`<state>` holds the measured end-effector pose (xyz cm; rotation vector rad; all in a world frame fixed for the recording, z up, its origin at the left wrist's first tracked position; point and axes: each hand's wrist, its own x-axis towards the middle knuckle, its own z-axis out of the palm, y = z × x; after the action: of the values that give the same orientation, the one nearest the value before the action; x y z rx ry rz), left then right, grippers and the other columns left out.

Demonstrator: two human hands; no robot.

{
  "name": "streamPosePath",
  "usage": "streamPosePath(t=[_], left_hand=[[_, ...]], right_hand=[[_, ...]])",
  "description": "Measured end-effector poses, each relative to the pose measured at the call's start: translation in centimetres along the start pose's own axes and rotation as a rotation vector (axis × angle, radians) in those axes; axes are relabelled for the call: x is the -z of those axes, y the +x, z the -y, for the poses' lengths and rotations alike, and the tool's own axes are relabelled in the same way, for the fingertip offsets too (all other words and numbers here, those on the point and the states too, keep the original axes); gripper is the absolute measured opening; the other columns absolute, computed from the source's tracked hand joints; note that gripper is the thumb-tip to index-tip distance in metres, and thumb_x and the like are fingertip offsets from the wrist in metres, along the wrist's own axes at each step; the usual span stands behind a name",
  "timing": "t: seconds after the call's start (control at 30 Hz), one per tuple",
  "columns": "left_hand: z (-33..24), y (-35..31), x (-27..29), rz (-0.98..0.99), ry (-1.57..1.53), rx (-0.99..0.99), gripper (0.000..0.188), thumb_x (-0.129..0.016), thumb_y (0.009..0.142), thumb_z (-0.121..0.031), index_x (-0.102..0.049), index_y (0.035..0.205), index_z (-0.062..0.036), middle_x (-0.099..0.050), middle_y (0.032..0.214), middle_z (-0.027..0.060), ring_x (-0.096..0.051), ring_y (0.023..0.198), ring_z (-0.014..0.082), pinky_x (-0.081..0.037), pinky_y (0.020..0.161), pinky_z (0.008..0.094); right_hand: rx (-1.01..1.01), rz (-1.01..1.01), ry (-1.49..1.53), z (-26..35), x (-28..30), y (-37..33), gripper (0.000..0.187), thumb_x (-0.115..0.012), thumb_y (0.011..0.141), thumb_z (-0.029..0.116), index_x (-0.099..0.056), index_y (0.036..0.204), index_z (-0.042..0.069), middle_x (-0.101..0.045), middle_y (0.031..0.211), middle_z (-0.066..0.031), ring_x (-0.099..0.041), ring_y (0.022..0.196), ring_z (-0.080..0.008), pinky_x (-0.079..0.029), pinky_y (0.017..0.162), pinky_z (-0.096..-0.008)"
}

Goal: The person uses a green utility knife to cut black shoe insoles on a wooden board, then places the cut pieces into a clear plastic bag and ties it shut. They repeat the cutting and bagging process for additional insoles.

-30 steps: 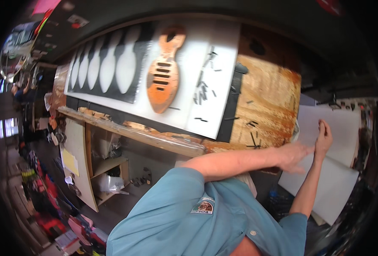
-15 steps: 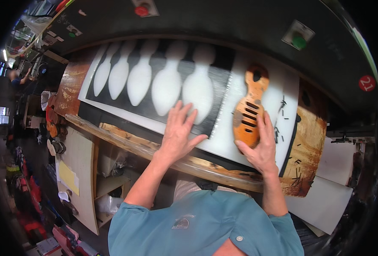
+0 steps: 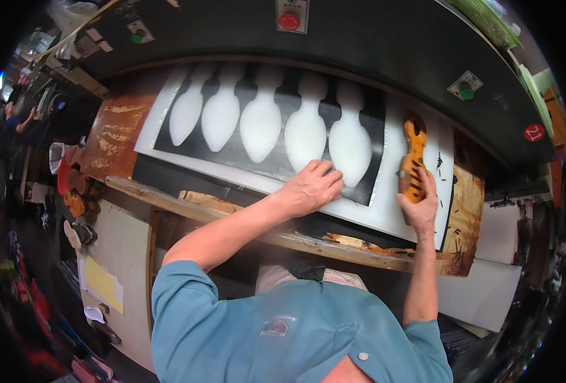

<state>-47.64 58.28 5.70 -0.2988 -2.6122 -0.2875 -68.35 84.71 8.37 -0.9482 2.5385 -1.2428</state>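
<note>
My right hand (image 3: 421,207) is closed round the near end of an orange, sole-shaped cutting die (image 3: 413,156) with dark slots across it. The die is tilted, one long side raised, above the white board (image 3: 394,191). Left of it lies a black sheet (image 3: 232,153) with a row of several sole-shaped cutouts, white showing through them. My left hand (image 3: 313,188) rests at the sheet's near edge, below the two rightmost cutouts. Its fingers are curled down, and whatever is under the fingertips is hidden.
A dark machine beam (image 3: 372,48) spans the far side, with a red button (image 3: 289,22) and green buttons. Black offcuts (image 3: 441,169) litter the board's right side. A wooden rail (image 3: 283,239) runs along the near edge. At far left, a person (image 3: 16,118) stands in the background.
My left hand has gone from flat with spread fingers to curled, and has moved right along the sheet. The die has tipped from lying face up onto its side in my right hand. The view has shifted.
</note>
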Motion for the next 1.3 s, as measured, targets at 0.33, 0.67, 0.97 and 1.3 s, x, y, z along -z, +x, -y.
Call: streamPosePath(t=[0.33,0.67,0.97,1.3], left_hand=[[-1.5,2.0,0.1,-0.263,-0.147,0.178,0.008,-0.059,0.087,0.000,-0.056,0.094,-0.0040,-0.061,0.082,0.0129,-0.064,0.080,0.0323,-0.055,0.073,0.0425],[-20.2,-5.0,3.4,0.331,-0.537,0.327,0.012,-0.060,0.088,-0.002,-0.054,0.098,-0.0026,-0.062,0.089,0.0158,-0.067,0.091,0.0360,-0.057,0.078,0.0478],[-14.4,-9.0,4.5,-0.046,-0.490,0.666,0.014,-0.072,0.094,-0.018,-0.071,0.097,-0.0047,-0.070,0.094,0.0176,-0.069,0.092,0.0377,-0.055,0.081,0.0479],[12.2,-17.2,11.2,-0.027,0.459,1.204,0.059,-0.071,0.097,-0.040,-0.065,0.135,0.0053,-0.067,0.133,0.0273,-0.063,0.123,0.0440,-0.051,0.104,0.0504]], right_hand=[[-0.155,-0.075,0.742,-1.3,2.9,-3.9,0.079,-0.078,0.085,0.011,-0.045,0.152,-0.013,-0.060,0.143,-0.0217,-0.063,0.128,-0.0263,-0.047,0.113,-0.0365],[-0.152,-0.029,0.983,3.1,6.6,-8.5,0.084,-0.077,0.080,0.018,-0.045,0.151,-0.011,-0.064,0.134,-0.0186,-0.066,0.118,-0.0209,-0.052,0.106,-0.0322],[-0.082,0.037,0.759,2.2,3.9,-7.4,0.080,-0.082,0.078,0.009,-0.051,0.148,-0.012,-0.060,0.142,-0.0216,-0.059,0.131,-0.0279,-0.047,0.113,-0.0387],[0.041,-0.174,-0.349,-5.5,4.0,-6.6,0.072,-0.083,0.076,0.027,-0.062,0.143,0.006,-0.042,0.158,-0.0276,-0.046,0.143,-0.0439,-0.041,0.119,-0.0492]])
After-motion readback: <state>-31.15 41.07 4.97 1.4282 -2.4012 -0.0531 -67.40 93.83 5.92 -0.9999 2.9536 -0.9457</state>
